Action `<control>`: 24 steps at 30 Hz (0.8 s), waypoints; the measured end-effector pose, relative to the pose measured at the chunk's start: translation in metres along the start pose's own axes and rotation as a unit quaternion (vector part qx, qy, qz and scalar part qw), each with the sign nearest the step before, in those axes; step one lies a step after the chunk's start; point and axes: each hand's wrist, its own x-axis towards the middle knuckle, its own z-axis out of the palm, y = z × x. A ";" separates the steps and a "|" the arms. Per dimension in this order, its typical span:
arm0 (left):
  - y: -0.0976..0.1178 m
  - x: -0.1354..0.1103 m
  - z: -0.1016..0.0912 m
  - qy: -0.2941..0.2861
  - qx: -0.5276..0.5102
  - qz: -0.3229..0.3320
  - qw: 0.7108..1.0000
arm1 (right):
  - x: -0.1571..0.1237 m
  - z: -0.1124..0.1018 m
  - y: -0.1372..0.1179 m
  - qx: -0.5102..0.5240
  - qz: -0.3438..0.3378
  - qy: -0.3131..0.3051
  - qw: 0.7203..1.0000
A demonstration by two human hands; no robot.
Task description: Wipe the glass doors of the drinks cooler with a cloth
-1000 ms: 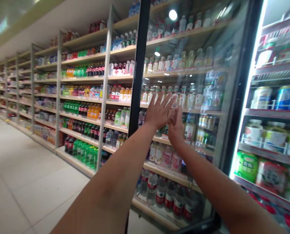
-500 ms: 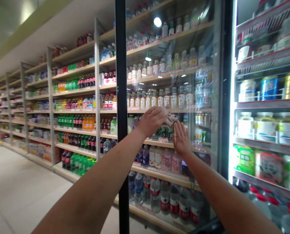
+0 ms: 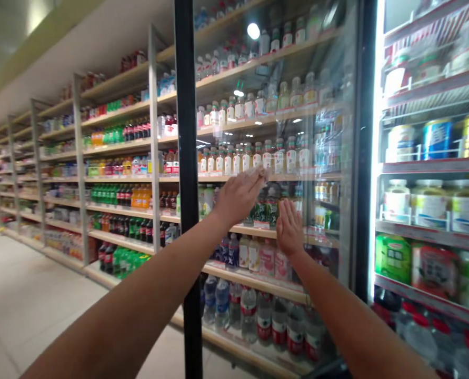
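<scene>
An open glass fridge door [image 3: 321, 95] with a black frame [image 3: 187, 237] stands in front of me. My left hand [image 3: 236, 199] is pressed against the glass at chest height, its fingers curled over a pale crumpled wipe [image 3: 259, 171]. Just to the right and a little lower, my right hand [image 3: 289, 229] lies flat on the glass with its fingers stretched upward and holds nothing. Bottles on shelves show through the pane behind both hands.
To the right the lit fridge interior [image 3: 427, 168] holds jars, cans and bottles on wire shelves. A long aisle of drink shelves [image 3: 116, 179] runs off to the left. A pale tiled floor [image 3: 29, 295] lies at lower left.
The door has swung further left across the view. My left hand has curled shut over the wipe and moved slightly left. My right hand has dropped below it and flattened on the glass.
</scene>
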 end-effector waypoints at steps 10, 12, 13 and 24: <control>0.028 -0.065 0.005 -0.032 -0.047 0.234 0.971 | -0.003 0.004 -0.003 0.011 0.022 -0.002 1.000; 0.013 -0.048 0.004 -0.029 -0.034 0.237 0.971 | -0.003 0.003 -0.003 0.005 0.015 0.005 1.000; 0.004 -0.038 0.003 -0.025 -0.028 0.226 0.973 | -0.004 0.003 -0.003 0.002 0.013 0.008 1.000; -0.080 0.048 -0.006 0.070 0.027 -0.049 0.996 | -0.004 0.002 -0.001 -0.009 -0.013 0.021 1.000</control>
